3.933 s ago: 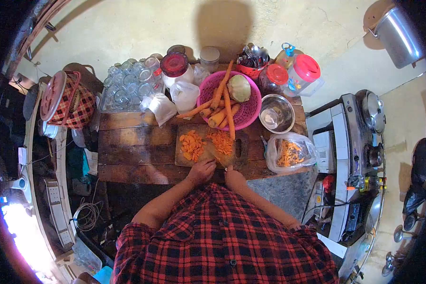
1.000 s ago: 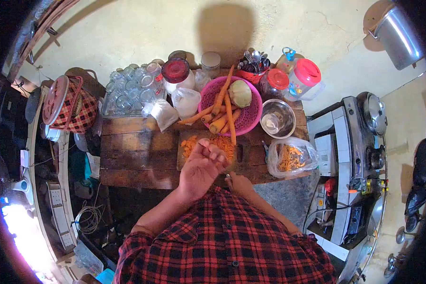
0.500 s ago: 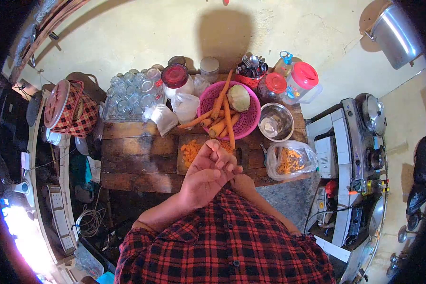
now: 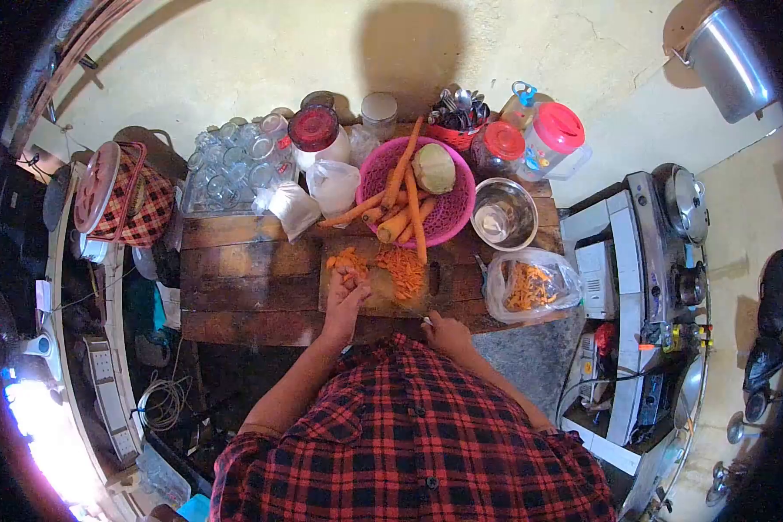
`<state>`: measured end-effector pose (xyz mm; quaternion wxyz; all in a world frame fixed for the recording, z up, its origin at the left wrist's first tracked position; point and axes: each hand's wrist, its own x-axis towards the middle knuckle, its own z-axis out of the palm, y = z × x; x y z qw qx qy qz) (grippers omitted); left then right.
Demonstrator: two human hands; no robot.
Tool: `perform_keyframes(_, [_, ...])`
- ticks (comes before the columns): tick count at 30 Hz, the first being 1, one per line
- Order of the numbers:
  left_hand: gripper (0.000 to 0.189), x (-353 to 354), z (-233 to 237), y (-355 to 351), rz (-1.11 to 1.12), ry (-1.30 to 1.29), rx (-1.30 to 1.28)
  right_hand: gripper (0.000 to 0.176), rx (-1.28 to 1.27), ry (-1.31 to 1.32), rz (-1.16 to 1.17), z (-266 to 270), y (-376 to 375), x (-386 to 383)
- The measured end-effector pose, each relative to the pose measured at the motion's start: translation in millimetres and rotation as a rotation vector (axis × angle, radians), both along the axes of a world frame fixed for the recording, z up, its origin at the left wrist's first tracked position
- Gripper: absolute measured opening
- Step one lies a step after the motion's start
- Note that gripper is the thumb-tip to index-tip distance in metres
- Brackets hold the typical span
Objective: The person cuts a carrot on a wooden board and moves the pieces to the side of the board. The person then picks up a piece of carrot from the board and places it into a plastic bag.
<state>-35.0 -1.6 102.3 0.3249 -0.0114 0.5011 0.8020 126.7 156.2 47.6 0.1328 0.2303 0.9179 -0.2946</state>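
My left hand is over the left part of a wooden cutting board, its fingers drawn together beside a pile of carrot slices; what they hold, if anything, is hidden. Finely cut carrot strips lie on the board to the right of that hand. My right hand is closed around a knife at the board's lower right edge, with only a small pale part of it clear. Behind the board, a pink basket holds whole carrots and a cabbage.
A plastic bag of cut carrot and a steel bowl stand on the right. Glasses on a tray, white bags and lidded jars are further back. A stove is at far right.
Both hands have parted. My left hand has gone down and left to the carrot slices; my right hand, partly hidden before, now shows at the board's lower right.
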Motion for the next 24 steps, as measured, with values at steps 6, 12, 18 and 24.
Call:
perform_keyframes(6, [0.032, 7.1, -63.6, -10.7, -0.117, 0.317, -0.191, 0.031, 0.018, -0.059, -0.016, -5.5, 1.9, -4.9])
perform_keyframes(12, [0.033, 15.5, -66.2, -5.1, -0.256, 0.653, -0.469, 0.030, 0.010, 0.070, -0.030, 1.8, 2.6, -8.9])
perform_keyframes(18, [0.032, 13.1, -82.6, -1.8, -0.565, 1.141, -0.848, 0.030, 0.107, -0.006, -0.023, -4.6, -6.0, -6.7])
perform_keyframes(24, [0.035, 24.3, -96.6, -2.8, -0.587, 1.606, -0.856, 0.028, 0.062, -0.131, -0.082, -26.5, -18.3, -8.4])
